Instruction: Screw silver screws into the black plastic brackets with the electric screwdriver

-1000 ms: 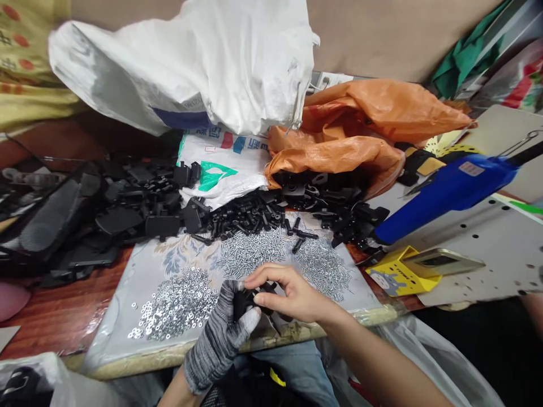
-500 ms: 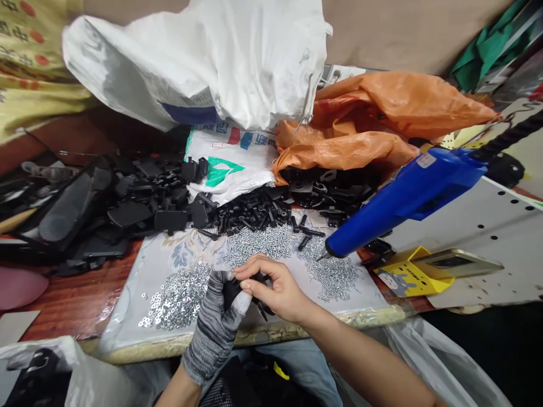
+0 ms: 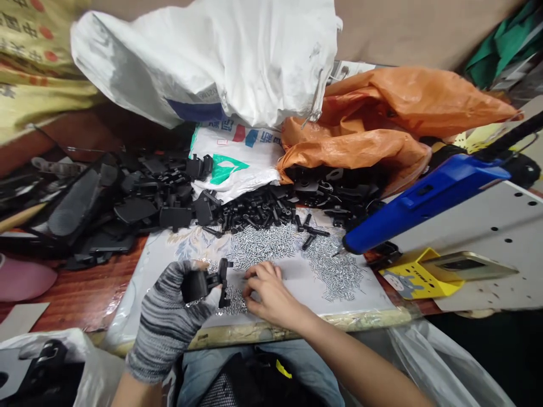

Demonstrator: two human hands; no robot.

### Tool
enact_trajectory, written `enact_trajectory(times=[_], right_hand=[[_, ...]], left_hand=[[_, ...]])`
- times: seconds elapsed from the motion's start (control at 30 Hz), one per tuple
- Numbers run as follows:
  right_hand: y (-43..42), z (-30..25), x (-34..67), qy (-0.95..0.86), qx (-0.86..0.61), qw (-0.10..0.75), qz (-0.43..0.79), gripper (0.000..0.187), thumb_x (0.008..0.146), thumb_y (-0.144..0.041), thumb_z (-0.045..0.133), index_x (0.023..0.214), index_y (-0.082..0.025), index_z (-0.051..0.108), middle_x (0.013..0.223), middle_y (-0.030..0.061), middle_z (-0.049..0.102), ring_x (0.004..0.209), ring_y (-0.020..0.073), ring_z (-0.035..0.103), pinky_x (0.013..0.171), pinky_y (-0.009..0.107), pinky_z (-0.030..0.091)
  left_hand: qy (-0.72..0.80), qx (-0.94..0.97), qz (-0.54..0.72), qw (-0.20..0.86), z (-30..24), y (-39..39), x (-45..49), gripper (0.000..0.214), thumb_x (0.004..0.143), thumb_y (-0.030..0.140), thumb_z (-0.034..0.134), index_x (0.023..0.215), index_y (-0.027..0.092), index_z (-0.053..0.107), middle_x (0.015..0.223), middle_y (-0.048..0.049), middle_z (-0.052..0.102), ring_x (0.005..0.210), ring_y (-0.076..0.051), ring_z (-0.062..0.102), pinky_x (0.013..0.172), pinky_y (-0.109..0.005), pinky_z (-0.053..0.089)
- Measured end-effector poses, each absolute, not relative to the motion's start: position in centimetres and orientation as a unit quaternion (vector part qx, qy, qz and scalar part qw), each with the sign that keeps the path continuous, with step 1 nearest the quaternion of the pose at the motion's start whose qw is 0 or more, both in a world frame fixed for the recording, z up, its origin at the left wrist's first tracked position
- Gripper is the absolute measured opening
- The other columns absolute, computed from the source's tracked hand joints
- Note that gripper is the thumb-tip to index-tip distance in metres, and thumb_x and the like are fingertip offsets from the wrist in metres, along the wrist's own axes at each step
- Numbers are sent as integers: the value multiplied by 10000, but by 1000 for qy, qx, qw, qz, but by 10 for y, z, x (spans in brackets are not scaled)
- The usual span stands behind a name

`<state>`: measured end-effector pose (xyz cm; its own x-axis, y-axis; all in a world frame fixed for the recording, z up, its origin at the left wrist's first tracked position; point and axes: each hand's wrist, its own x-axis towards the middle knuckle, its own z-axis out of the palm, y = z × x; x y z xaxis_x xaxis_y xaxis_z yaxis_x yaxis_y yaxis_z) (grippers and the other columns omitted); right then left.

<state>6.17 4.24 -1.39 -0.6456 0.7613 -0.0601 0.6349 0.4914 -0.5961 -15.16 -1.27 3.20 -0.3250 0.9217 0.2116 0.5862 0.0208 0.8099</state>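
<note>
The gloved left hand point(image 3: 163, 319) has parted leftward from the other, its grip alone now clasping the black part point(image 3: 195, 286) above the worktop point(image 3: 91, 305). Metal nuts point(image 3: 235, 302) lie between the hands. The bare right hand point(image 3: 269, 294) has left the part, freed from supporting it; whether its curled grip holds anything, I cannot tell.

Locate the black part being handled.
In the head view, the black part is left of centre, in the gloved left hand, with the bare right hand to its right.
</note>
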Motion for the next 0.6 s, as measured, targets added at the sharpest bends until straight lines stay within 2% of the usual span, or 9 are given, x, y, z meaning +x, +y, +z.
enact_trajectory(times=[0.23,0.3,0.37,0.43,0.47,0.6], right_hand=[[46,-11,60,-863,-382,100,316,88,783,-145,700,833,-196,648,1140,55,612,1137,269,459,932,448,343],[47,-8,61,-854,-381,150,320,99,773,-118,681,796,-193,620,1070,49,641,1087,257,498,908,436,359],[49,1,62,-823,-383,263,327,99,796,-115,641,789,-200,591,956,34,667,979,221,558,870,403,391],[51,15,63,-796,-356,372,317,83,831,-134,612,846,-213,590,864,17,680,867,188,600,825,367,421],[52,23,64,-800,-328,399,306,99,844,-138,599,903,-217,596,850,11,690,833,179,617,811,357,429],[48,49,67,-851,-239,371,283,310,827,-102,575,1110,-227,571,887,7,732,811,176,672,826,376,426]], left_hand=[[662,628,372,168,35,-15,-146,306,694,311,665,982,208,686,931,-60,752,847,-261,715,851,-426,585],[646,647,370,162,37,-15,-145,306,696,274,633,989,214,697,924,-54,756,839,-256,717,846,-425,589],[629,667,360,170,38,-14,-142,312,701,249,617,999,225,707,929,-50,758,839,-250,720,836,-417,593],[610,689,350,177,37,-13,-137,310,711,235,614,1004,236,716,933,-48,758,839,-245,720,826,-406,595],[603,696,350,170,36,-13,-135,295,722,239,616,998,238,721,930,-50,759,836,-245,720,822,-405,596],[593,701,374,133,29,-13,-128,240,733,303,681,963,250,729,942,-50,764,846,-253,723,830,-405,595]])
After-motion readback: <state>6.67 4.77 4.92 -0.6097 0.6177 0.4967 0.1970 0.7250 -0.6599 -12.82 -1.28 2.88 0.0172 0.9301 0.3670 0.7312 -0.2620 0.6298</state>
